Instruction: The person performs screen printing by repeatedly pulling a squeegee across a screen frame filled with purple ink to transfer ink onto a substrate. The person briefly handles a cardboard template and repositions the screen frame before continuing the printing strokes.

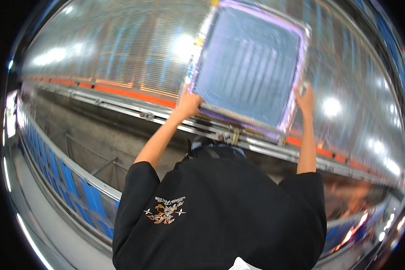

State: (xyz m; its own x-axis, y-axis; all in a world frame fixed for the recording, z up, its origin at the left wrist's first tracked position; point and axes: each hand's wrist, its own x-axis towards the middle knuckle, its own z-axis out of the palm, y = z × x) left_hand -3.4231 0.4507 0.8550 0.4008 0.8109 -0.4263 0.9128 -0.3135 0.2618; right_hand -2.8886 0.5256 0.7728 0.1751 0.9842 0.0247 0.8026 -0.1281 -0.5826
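Observation:
A large rectangular screen-printing frame (252,67) is between my two hands, over the long shiny table in front of me. Its blue-grey mesh has faint stripes in the middle and a purple border, and the outer edges look taped and smeared. My left hand (189,105) is closed on the frame's near left corner. At the right side edge, my right hand (304,96) grips the frame, with some fingers hidden and slightly blurred. The frame sits tilted, its near edge close to the table's rail. I cannot tell whether its underside touches the table.
The long table (135,67) runs across the view, its glossy top reflecting lamps. An orange strip (130,94) and a metal rail (99,103) with small clamps (147,116) follow its near edge. Behind me on the left stands another table with blue stripes (63,175).

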